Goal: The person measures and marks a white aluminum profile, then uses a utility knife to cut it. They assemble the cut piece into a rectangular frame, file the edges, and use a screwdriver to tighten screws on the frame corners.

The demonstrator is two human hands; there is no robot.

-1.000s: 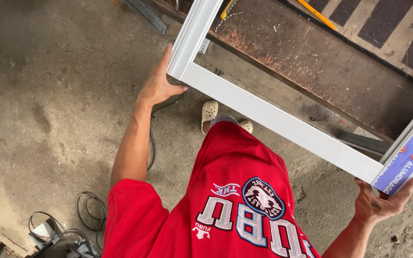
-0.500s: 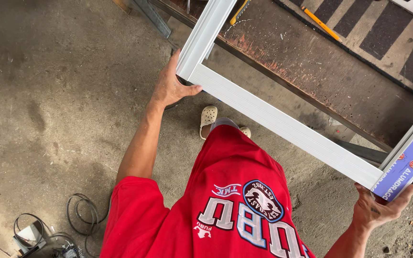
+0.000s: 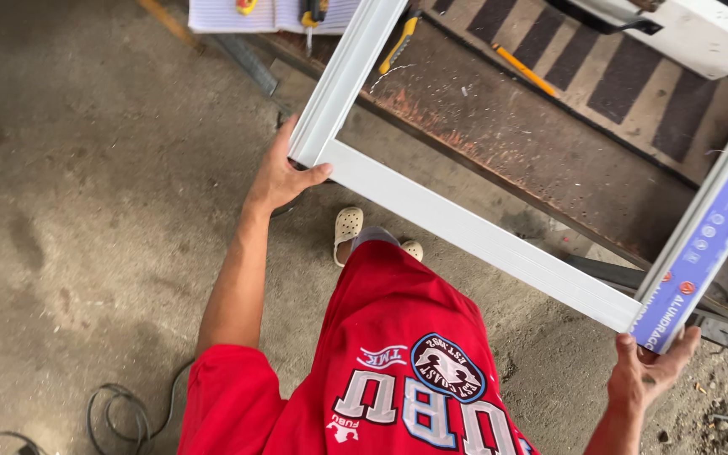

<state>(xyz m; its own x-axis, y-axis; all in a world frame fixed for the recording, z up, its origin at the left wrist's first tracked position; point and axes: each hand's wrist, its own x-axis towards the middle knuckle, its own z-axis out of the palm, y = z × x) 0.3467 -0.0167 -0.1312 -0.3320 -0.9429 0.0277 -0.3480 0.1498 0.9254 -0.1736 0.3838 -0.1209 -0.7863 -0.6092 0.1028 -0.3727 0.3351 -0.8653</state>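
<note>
I hold a white aluminium frame [image 3: 473, 232] out in front of me, above a rusty metal workbench. My left hand [image 3: 278, 175] grips the frame's near left corner, thumb over the bottom bar. My right hand [image 3: 649, 371] grips the near right corner from below, where the side bar carries a blue protective film [image 3: 709, 244]. The frame's left bar [image 3: 351, 72] runs up and away over the bench. I wear a red shirt and pale clogs [image 3: 347, 232].
The rusty workbench [image 3: 532, 143] carries a yellow-handled knife [image 3: 399, 44], a yellow pencil [image 3: 526, 69], striped dark mats and a white machine [image 3: 684, 29] at the top right. Black cables [image 3: 120, 413] lie on the concrete floor at the lower left.
The frame and both hands have shifted right and slightly down in view. More of the bench top and its tools has come into sight.
</note>
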